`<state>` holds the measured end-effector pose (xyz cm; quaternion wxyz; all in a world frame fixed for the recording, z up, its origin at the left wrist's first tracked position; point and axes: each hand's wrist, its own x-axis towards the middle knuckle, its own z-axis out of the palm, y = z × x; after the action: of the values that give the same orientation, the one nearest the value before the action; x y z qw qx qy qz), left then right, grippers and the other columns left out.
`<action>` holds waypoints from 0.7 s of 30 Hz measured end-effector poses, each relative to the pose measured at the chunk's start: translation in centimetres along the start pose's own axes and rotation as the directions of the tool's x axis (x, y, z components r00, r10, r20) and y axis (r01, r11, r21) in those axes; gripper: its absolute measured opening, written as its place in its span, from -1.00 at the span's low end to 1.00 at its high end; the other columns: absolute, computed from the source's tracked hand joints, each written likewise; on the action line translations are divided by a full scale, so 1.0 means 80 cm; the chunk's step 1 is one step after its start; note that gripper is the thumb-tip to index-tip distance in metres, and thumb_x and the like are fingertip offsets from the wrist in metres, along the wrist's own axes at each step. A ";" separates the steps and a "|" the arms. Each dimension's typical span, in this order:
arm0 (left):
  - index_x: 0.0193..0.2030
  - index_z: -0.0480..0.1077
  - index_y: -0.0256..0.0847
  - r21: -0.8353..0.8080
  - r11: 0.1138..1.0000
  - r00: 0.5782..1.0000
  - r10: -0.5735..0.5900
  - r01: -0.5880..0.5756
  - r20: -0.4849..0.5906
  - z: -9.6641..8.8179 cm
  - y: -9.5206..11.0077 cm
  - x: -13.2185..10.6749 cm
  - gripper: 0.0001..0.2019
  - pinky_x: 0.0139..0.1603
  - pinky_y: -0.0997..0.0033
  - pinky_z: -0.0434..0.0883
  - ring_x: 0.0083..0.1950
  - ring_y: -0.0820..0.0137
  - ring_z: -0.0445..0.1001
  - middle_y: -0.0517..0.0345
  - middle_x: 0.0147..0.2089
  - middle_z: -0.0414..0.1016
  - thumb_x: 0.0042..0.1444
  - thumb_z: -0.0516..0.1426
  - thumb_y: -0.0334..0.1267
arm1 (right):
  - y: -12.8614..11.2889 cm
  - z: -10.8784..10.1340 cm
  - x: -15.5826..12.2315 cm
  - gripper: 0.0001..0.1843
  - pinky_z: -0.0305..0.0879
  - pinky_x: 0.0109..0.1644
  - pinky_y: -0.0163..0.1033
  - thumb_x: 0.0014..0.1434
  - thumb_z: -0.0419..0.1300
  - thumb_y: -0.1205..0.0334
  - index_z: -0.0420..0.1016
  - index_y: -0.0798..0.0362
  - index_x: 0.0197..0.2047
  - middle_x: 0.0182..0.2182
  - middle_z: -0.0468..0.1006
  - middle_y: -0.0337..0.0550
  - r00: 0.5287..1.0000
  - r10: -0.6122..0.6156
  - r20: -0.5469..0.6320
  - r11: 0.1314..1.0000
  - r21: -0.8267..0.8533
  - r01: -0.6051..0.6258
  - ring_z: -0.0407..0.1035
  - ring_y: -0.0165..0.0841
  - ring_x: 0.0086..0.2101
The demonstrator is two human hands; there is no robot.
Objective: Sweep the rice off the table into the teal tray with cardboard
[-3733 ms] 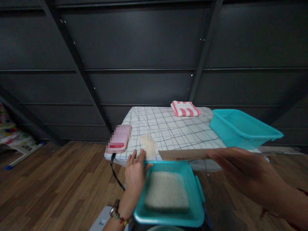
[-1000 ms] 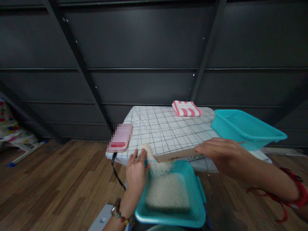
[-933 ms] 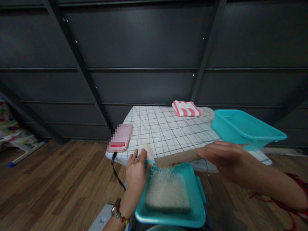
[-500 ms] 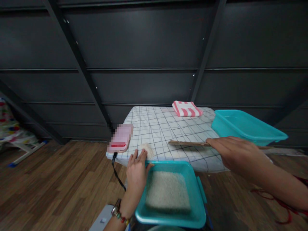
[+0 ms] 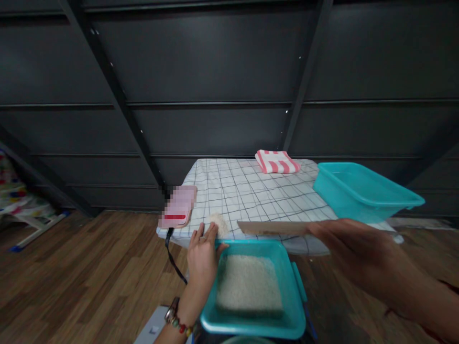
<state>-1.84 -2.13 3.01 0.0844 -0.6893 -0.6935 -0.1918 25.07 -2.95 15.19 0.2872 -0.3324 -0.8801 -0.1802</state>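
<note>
My left hand point(image 5: 201, 256) grips the far left corner of a teal tray point(image 5: 297, 319) holding a bed of white rice point(image 5: 247, 285) just below the table's front edge. My right hand point(image 5: 353, 251) holds a flat brown cardboard strip point(image 5: 274, 227) level over the near edge of the checked tablecloth point(image 5: 251, 191). A small heap of rice point(image 5: 218, 222) lies on the cloth just beyond my left fingers, left of the strip's free end.
A pink blurred flat object point(image 5: 178, 206) with a black strap point(image 5: 174, 258) sits on the table's left corner. A folded pink-striped towel point(image 5: 276, 161) lies at the back. A second teal tub point(image 5: 362, 192) stands at the right. Dark metal wall behind, wooden floor around.
The strip swept part of the rice heap off the table into the tray, lifted away to the right, and now lies level at the table's edge. The heap is smaller. My left hand stayed put.
</note>
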 end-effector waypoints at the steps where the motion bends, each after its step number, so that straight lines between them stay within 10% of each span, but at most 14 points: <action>1: 0.04 0.40 -0.31 0.002 1.000 1.000 0.001 -0.001 -0.001 -0.001 0.000 0.000 -0.58 0.14 0.04 0.35 0.20 0.04 0.31 -0.11 0.06 0.47 0.01 0.24 -0.30 | 0.003 0.007 0.005 -0.56 0.30 -0.48 -0.31 0.34 -0.19 0.28 0.44 0.04 -0.41 -0.57 0.53 -0.21 1.000 0.022 0.003 1.000 0.005 -0.022 0.37 -0.41 -0.57; 9: 0.04 0.39 -0.26 -0.007 1.000 1.000 0.010 -0.010 -0.013 0.004 -0.003 -0.002 -0.63 0.13 0.07 0.34 0.20 0.08 0.32 -0.07 0.07 0.48 0.04 0.19 -0.37 | -0.011 0.001 -0.002 -0.63 0.33 -0.32 -0.30 0.28 -0.19 0.47 0.41 0.04 -0.27 -0.51 0.55 -0.20 0.934 -0.340 -0.106 0.934 -0.150 0.324 0.40 -0.38 -0.47; 13: 0.03 0.40 -0.27 -0.002 1.000 1.000 0.013 -0.013 -0.019 0.004 -0.003 -0.002 -0.62 0.13 0.07 0.34 0.19 0.07 0.33 -0.07 0.05 0.49 0.02 0.22 -0.33 | 0.001 -0.005 0.003 -0.69 0.32 -0.37 -0.32 0.25 -0.13 0.48 0.39 0.05 -0.28 -0.51 0.55 -0.19 0.951 -0.278 -0.136 0.952 -0.169 0.255 0.39 -0.39 -0.48; 21: 0.05 0.39 -0.29 0.020 1.000 0.999 -0.024 0.023 0.038 -0.001 0.002 0.000 -0.56 0.16 0.06 0.31 0.21 0.05 0.30 -0.07 0.08 0.46 -0.01 0.26 -0.28 | 0.035 0.118 0.053 -0.67 0.30 -0.30 -0.23 0.10 -0.09 0.58 0.47 0.21 -0.24 -0.42 0.58 -0.06 0.945 -0.058 -0.321 0.969 -0.247 -0.025 0.42 -0.31 -0.41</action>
<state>-1.67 -2.16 3.12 0.0757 -0.6837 -0.7049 -0.1729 20.78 5.85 10.92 0.3834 -0.3240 -0.7938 -0.3435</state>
